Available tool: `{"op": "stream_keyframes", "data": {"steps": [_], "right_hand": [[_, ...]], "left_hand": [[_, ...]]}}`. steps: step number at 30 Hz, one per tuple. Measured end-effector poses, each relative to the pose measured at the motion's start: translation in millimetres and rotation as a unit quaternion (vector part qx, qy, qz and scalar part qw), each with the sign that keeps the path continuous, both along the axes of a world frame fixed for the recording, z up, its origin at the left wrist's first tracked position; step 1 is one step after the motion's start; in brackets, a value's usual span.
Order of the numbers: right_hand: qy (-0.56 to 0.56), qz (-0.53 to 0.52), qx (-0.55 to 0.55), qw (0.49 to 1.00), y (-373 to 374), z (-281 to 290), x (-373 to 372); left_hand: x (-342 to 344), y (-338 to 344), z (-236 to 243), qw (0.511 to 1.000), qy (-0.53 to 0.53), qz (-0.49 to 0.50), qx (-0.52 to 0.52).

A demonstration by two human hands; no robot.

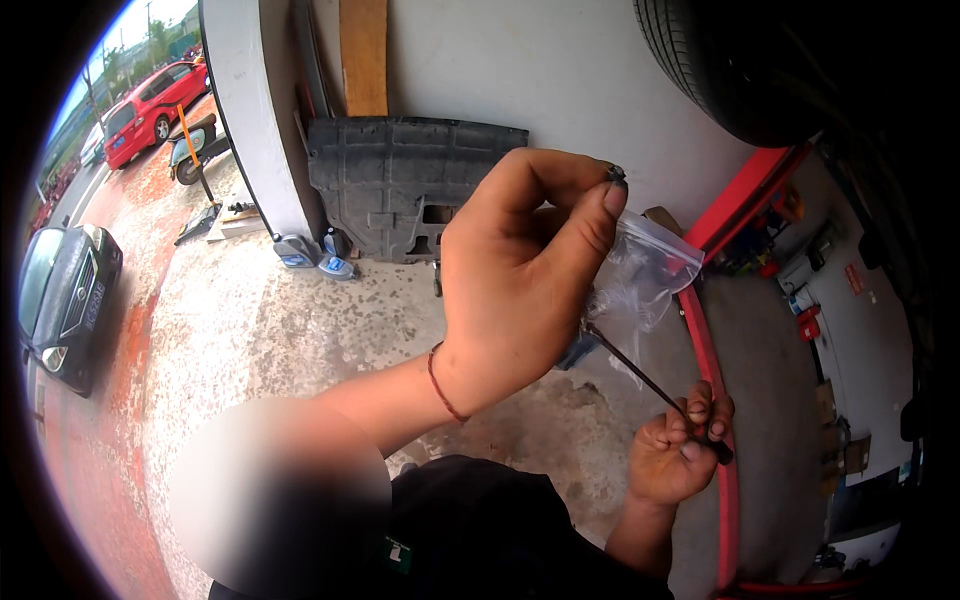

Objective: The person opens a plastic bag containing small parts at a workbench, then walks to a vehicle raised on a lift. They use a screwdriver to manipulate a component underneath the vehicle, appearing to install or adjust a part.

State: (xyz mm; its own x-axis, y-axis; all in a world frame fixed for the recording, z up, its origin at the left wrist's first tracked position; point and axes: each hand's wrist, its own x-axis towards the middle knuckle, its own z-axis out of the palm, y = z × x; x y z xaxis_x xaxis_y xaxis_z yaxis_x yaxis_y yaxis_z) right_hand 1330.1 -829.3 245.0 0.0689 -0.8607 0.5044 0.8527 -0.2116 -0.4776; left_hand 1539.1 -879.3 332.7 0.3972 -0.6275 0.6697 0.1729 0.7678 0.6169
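Pinching a tiny dark part [615, 174] between thumb and forefinger, the left hand [520, 270] is raised in front of the person at about chest height, and under the same hand hangs a small clear zip bag [645, 275], its top edge caught against the palm side of the fingers. The part is too small to tell what it is; it sits at the very fingertips, above the bag's mouth and not inside it, so judging from this, it is either just out of the bag or about to go in, and the bag looks nearly empty. Lower and to the right, the right hand [680, 450] is curled closed around the end of a thin dark rod [650, 385], which slants up toward the bag and ends just beneath it. A red cord circles the left wrist. Beyond the hands lies speckled concrete floor [300, 320], a grey plastic underbody panel [410, 185] leaning on the white wall, two small bottles [315, 255] at its foot, a tyre [720, 60] overhead at upper right, a red lift arm [745, 195], and parked cars [150, 110] outside at left.
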Motion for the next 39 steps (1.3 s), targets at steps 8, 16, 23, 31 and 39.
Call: {"op": "stream_keyframes", "data": {"steps": [8, 16, 23, 31, 39], "right_hand": [[-0.074, 0.092, 0.027, 0.993, -8.4, -3.6, 2.5], [-0.06, 0.066, -0.072, 0.993, -13.9, 18.1, -15.3], [-0.009, 0.004, -0.131, 0.991, -8.8, 36.3, -29.4], [0.061, -0.064, -0.182, 0.979, -2.0, 31.1, -29.7], [0.123, -0.144, -0.205, 0.96, 5.5, 32.4, -29.5]], "left_hand": [[0.0, 2.2, 3.1, 0.999, 0.004, 0.01, 0.035], [8.1, -0.3, -14.8, 0.997, -0.057, -0.057, 0.021], [19.3, 15.4, -14.5, 0.976, -0.203, -0.076, -0.027], [17.5, 25.5, -11.4, 0.973, -0.215, -0.071, -0.043], [15.6, 24.5, -12.5, 0.974, -0.213, -0.05, -0.064]]}}
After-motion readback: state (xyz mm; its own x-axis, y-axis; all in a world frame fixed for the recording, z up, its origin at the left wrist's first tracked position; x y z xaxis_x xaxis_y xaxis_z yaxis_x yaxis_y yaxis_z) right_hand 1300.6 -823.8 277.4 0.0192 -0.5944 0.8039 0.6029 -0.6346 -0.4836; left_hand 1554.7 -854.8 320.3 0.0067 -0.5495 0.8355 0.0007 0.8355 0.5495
